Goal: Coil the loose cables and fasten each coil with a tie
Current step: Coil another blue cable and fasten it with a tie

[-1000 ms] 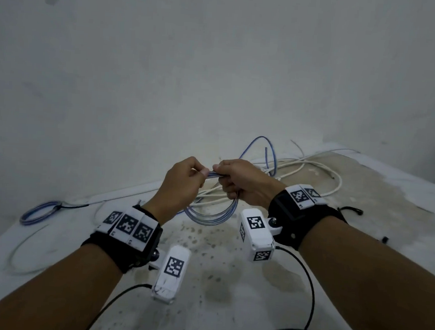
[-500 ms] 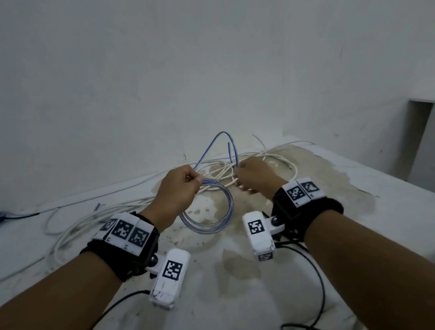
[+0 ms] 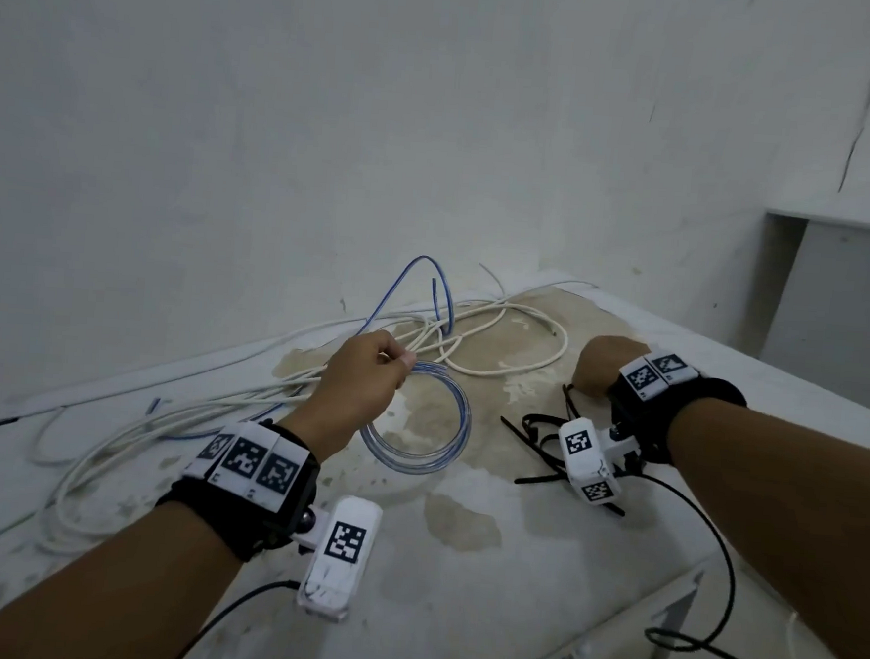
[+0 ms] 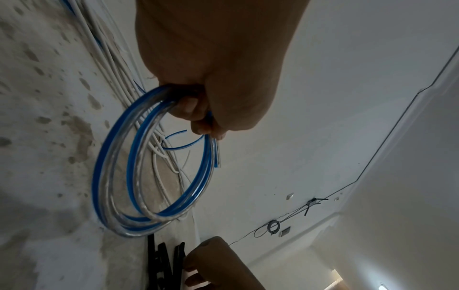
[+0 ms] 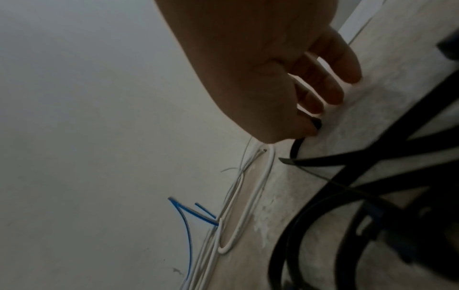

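Observation:
A coil of clear cable with a blue stripe (image 3: 462, 424) hangs from my left hand (image 3: 368, 376), which grips its top, fingers curled round the bundled loops (image 4: 95, 176). The coil's lower edge is at the table. My right hand (image 3: 600, 366) is down on the table to the right, at a small heap of black cable ties (image 3: 539, 434). In the right wrist view its thumb and forefinger (image 5: 308, 125) pinch the end of one black tie (image 5: 295, 149), while the other fingers stretch out onto the tabletop.
Loose white cables (image 3: 500, 323) and a second blue cable (image 3: 411, 276) lie tangled along the wall behind the coil. The stained white table (image 3: 456, 588) ends at the front right. Black camera leads (image 3: 714, 580) trail off my wrists.
My right hand let go of the coil and moved right and down to the black ties. The left hand kept the coil and lowered it slightly.

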The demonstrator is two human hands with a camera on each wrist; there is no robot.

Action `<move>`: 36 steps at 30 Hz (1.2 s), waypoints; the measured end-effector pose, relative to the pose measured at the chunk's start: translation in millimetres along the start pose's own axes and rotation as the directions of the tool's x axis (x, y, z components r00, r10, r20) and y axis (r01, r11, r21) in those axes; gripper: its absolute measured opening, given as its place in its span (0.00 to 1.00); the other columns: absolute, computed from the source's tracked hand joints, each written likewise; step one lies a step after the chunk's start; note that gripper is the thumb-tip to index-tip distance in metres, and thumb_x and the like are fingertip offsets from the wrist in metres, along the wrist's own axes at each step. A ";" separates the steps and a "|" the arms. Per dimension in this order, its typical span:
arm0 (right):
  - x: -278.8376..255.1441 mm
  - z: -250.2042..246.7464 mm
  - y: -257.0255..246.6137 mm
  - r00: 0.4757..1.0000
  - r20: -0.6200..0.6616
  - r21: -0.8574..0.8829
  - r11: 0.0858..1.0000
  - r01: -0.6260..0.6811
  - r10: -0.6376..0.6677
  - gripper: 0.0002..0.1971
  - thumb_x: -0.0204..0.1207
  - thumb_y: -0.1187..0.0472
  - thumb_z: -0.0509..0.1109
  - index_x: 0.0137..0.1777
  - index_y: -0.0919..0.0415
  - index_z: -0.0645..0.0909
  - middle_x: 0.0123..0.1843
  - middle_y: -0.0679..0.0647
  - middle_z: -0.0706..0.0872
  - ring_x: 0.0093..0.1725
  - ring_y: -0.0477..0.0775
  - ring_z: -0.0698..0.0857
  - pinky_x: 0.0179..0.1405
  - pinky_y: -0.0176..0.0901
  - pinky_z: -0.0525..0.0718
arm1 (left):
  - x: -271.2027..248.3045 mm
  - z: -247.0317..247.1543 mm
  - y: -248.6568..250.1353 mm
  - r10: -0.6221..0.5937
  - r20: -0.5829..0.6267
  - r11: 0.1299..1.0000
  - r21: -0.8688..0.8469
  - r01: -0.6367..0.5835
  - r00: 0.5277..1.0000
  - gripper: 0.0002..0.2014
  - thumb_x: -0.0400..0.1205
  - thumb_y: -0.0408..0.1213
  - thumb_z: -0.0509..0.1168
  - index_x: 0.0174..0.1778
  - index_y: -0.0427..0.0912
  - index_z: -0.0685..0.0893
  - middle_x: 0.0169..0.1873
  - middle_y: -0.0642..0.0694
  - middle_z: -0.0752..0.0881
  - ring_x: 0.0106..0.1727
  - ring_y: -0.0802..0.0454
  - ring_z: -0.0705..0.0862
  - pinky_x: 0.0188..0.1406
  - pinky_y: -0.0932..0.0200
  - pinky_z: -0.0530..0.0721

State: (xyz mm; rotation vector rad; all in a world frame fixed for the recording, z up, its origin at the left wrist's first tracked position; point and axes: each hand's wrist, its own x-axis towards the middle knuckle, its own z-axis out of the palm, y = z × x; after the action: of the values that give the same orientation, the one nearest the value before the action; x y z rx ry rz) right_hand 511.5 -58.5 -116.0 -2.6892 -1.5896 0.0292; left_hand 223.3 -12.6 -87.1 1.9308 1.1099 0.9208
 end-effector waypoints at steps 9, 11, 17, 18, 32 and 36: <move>-3.9 -40.2 -35.0 0.911 -0.400 0.267 0.964 0.010 0.101 0.04 0.77 0.64 0.66 0.44 0.64 0.80 0.47 0.63 0.87 0.50 0.66 0.87 0.43 0.45 0.78 | -1.1 -9.7 -4.6 -0.004 -0.014 0.999 -0.045 0.003 1.000 0.11 0.85 0.37 0.64 0.37 0.40 0.79 0.28 0.46 0.79 0.22 0.55 0.68 0.21 0.61 0.67; -1.5 -45.4 -51.3 0.869 -0.490 0.300 0.949 0.097 0.066 0.06 0.79 0.61 0.67 0.48 0.64 0.81 0.49 0.63 0.88 0.51 0.67 0.86 0.46 0.47 0.79 | -0.3 -12.1 -5.1 0.003 -0.017 0.998 -0.062 -0.004 1.000 0.10 0.85 0.37 0.65 0.38 0.40 0.80 0.28 0.46 0.79 0.22 0.56 0.68 0.21 0.61 0.67; -10.1 -64.3 -144.6 0.786 -0.609 0.429 0.788 0.441 -0.108 0.09 0.75 0.54 0.75 0.40 0.59 0.85 0.41 0.56 0.89 0.45 0.60 0.85 0.41 0.42 0.72 | 0.6 -34.7 -11.1 0.036 -0.076 0.994 -0.100 -0.043 0.996 0.11 0.84 0.36 0.65 0.35 0.42 0.80 0.24 0.50 0.78 0.18 0.60 0.68 0.23 0.60 0.65; -12.8 -66.8 -165.2 0.778 -0.604 0.433 0.748 0.504 -0.174 0.09 0.74 0.54 0.76 0.38 0.59 0.85 0.39 0.54 0.88 0.42 0.57 0.85 0.39 0.41 0.72 | 0.2 -42.0 -13.7 0.030 -0.096 0.994 -0.100 -0.040 0.995 0.11 0.84 0.37 0.65 0.35 0.43 0.79 0.23 0.50 0.78 0.18 0.59 0.68 0.23 0.60 0.65; -18.5 -52.9 -359.3 0.673 -0.407 0.735 0.216 0.643 -0.618 0.11 0.79 0.56 0.73 0.41 0.63 0.84 0.36 0.57 0.91 0.37 0.58 0.91 0.43 0.58 0.91 | -0.9 -169.8 -87.5 -0.093 -0.412 0.996 -0.034 0.087 0.907 0.08 0.83 0.37 0.64 0.38 0.44 0.81 0.32 0.50 0.85 0.32 0.53 0.78 0.37 0.55 0.74; -17.2 -39.2 -378.0 0.728 -0.320 0.883 0.087 0.461 -0.607 0.10 0.82 0.59 0.71 0.44 0.66 0.82 0.37 0.63 0.89 0.34 0.61 0.91 0.36 0.57 0.91 | 8.1 -181.1 -101.2 -0.105 -0.430 0.994 -0.045 0.095 0.896 0.06 0.84 0.37 0.64 0.41 0.43 0.81 0.34 0.50 0.83 0.35 0.54 0.78 0.39 0.56 0.74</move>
State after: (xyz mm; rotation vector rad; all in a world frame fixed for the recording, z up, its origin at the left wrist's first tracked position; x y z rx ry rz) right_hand 173.2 108.4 -67.3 -1.0832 -1.6723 0.8553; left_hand 34.7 73.9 -81.8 1.6709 1.4275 1.3401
